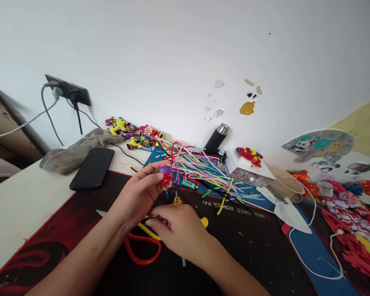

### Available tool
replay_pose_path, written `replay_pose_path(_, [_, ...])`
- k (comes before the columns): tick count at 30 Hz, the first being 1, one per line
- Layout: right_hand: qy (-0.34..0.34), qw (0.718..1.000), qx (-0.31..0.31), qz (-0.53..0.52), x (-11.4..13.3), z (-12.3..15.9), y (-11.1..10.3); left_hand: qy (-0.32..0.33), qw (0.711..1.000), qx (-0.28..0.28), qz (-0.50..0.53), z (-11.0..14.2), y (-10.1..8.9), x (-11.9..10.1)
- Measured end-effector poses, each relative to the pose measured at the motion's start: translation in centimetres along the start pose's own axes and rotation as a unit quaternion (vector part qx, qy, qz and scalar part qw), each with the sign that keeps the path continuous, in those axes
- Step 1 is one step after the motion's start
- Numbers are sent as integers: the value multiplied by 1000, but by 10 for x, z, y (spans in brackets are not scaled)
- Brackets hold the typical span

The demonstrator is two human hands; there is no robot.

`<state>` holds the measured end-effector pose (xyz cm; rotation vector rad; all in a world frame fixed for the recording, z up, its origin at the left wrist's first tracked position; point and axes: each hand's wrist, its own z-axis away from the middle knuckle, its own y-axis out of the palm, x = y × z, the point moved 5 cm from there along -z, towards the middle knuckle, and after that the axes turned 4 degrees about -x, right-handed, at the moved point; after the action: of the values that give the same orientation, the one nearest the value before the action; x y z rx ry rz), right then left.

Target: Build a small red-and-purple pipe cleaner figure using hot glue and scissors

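Observation:
My left hand (pixel 144 187) is closed in a pinch around a small fuzzy pipe-cleaner piece (pixel 165 172), purple on top and red below. Thin red strands rise beside it. Lower and to the right, my right hand (pixel 180 230) has its fingers curled with the thumb near them. A thin yellow sliver shows at its fingertips, but what it grips is unclear. Below my hands lie scissors with a red handle (pixel 142 261), the blade tip poking out left of my left wrist. A yellow strip (pixel 150 232) crosses over the handle.
A heap of coloured pipe cleaners (pixel 200 166) lies behind my hands, with a black thermos (pixel 216 139) against the wall. A phone (pixel 92 168) and a grey cloth pouch (pixel 76 152) sit left. Finished-looking pipe-cleaner figures (pixel 119 125) stand behind. A white box (pixel 249 168) and white cord (pixel 314 274) are right.

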<state>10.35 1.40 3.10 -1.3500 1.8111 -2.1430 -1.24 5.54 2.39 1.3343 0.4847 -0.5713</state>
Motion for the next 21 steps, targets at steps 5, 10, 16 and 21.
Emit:
replay_pose_path(5, [84, 947, -140, -277, -45, 8, -18, -41, 998, 20, -34, -3, -2, 7])
replay_pose_path(10, [125, 886, -211, -394, -83, 23, -26, -92, 991, 47, -85, -4, -8, 25])
replay_pose_path(16, [69, 897, -196, -389, -81, 30, -39, -159, 974, 83, -135, 4, -7, 37])
replay_pose_path(21, [56, 918, -142, -367, -70, 30, -43, -213, 958, 125, -146, 11, 0, 36])
